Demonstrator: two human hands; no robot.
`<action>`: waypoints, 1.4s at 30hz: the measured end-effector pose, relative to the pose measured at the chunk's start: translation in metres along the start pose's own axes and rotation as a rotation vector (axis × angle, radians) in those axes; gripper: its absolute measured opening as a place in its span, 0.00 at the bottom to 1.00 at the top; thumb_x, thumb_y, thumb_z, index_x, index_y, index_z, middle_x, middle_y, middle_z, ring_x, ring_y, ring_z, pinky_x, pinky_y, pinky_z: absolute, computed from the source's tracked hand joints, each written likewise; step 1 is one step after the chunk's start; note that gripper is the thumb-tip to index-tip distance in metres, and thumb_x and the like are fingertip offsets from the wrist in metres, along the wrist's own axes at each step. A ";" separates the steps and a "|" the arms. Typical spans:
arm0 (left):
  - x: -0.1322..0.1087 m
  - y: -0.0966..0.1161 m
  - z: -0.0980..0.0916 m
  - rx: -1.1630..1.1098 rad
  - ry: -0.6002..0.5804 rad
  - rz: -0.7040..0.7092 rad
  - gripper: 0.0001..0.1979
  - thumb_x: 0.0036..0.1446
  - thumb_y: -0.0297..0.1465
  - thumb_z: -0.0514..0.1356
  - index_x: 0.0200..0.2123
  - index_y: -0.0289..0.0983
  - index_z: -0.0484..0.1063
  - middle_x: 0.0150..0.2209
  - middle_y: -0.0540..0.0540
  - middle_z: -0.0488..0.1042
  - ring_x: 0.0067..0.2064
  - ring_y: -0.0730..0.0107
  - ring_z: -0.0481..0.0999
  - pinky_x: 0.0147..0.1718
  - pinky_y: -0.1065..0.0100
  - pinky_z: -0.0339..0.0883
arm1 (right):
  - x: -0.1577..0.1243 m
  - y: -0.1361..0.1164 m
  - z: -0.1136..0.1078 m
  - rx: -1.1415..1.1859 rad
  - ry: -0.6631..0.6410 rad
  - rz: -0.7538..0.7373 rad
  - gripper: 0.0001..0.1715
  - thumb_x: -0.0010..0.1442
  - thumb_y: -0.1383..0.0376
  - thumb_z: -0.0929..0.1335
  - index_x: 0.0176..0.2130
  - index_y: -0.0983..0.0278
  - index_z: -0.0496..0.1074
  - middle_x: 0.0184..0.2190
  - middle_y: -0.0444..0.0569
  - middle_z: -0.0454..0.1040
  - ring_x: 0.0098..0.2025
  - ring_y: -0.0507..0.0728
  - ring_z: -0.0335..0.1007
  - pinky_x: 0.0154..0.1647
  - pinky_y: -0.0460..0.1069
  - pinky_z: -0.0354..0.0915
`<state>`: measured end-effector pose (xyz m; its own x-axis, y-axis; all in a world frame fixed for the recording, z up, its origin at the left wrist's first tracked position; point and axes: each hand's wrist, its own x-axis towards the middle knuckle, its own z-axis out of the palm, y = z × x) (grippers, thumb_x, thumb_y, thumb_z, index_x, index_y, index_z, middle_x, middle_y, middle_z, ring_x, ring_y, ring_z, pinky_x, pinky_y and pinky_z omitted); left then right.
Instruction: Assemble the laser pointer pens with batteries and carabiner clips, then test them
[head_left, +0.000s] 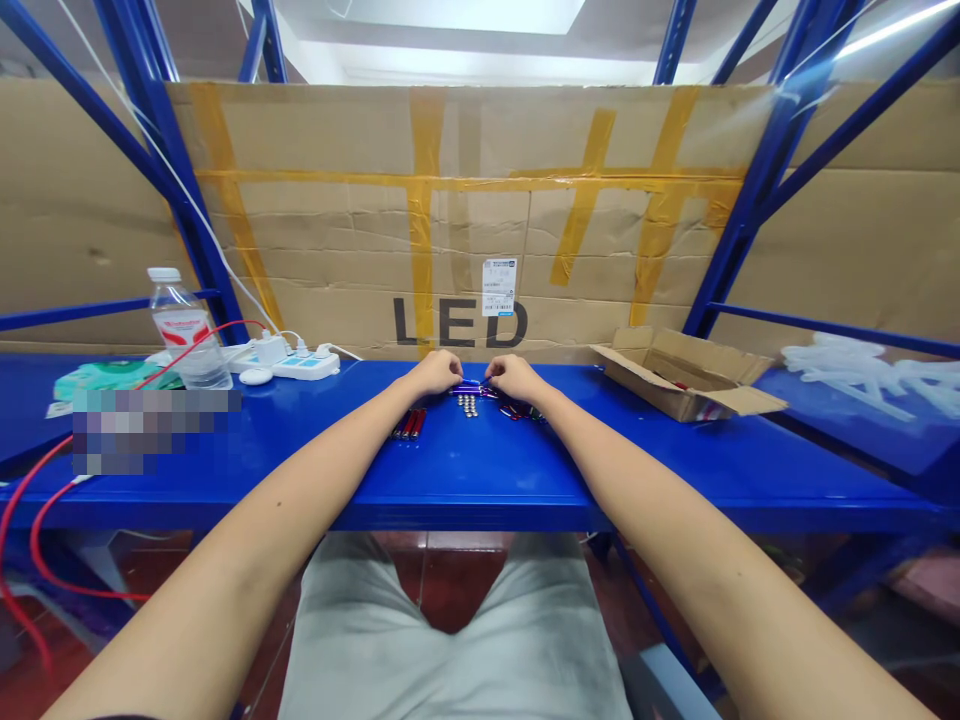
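Observation:
Both arms reach across the blue table. My left hand [439, 372] is closed, its fingertips pinched together at the left end of some slim shiny purple-blue tubes [471, 390]. Opposite it, my right hand [516, 378] is also closed, thumb and fingers pinched by the tubes' right end. Anything in either pinch is too small to make out. Just in front of the tubes lie several small silver button-like pieces [469, 406] in rows. Several red tubes [410, 425] with silver ends rest side by side near my left wrist. Dark and red shiny pieces [517, 411] lie partly hidden under my right hand.
An open cardboard box [694, 398] stands right on the blue table [465, 475]. To the left are a water bottle [191, 335], a white power strip [307, 365], a green packet [112, 378] and a red cable [45, 460]. Cardboard [337, 240] walls the back between blue posts.

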<state>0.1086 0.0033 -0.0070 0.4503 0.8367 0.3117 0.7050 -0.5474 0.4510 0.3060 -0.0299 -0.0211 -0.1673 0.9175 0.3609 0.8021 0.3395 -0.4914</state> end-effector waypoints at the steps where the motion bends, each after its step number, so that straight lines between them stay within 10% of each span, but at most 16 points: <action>1: -0.001 0.001 0.000 -0.001 -0.004 -0.001 0.04 0.46 0.26 0.65 0.29 0.35 0.78 0.30 0.44 0.78 0.34 0.65 0.76 0.37 0.66 0.67 | -0.001 0.000 0.000 -0.006 -0.010 0.002 0.11 0.50 0.76 0.68 0.34 0.66 0.77 0.33 0.49 0.79 0.35 0.53 0.71 0.35 0.44 0.63; 23: -0.014 0.004 -0.005 0.001 -0.145 0.011 0.10 0.50 0.33 0.61 0.35 0.35 0.79 0.34 0.44 0.80 0.36 0.65 0.77 0.36 0.69 0.66 | -0.015 -0.008 -0.009 -0.034 -0.164 0.013 0.07 0.54 0.66 0.70 0.34 0.66 0.78 0.33 0.50 0.80 0.34 0.55 0.74 0.32 0.44 0.64; 35: -0.036 -0.005 -0.026 0.112 -0.005 0.053 0.11 0.53 0.35 0.59 0.36 0.36 0.77 0.39 0.42 0.79 0.41 0.62 0.75 0.40 0.67 0.64 | -0.017 -0.007 -0.013 -0.026 -0.150 0.006 0.10 0.57 0.67 0.69 0.40 0.67 0.77 0.39 0.52 0.80 0.37 0.54 0.74 0.35 0.43 0.64; 42: -0.048 -0.019 -0.060 -0.058 -0.329 0.079 0.06 0.45 0.32 0.60 0.27 0.37 0.76 0.30 0.47 0.78 0.34 0.67 0.74 0.37 0.69 0.64 | -0.024 -0.019 -0.020 -0.050 -0.047 -0.040 0.12 0.57 0.70 0.66 0.41 0.67 0.77 0.39 0.53 0.79 0.39 0.55 0.72 0.39 0.46 0.63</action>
<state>0.0403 -0.0276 0.0197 0.6616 0.7471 0.0649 0.6330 -0.6027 0.4859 0.3062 -0.0629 -0.0048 -0.2257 0.9125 0.3413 0.8218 0.3665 -0.4362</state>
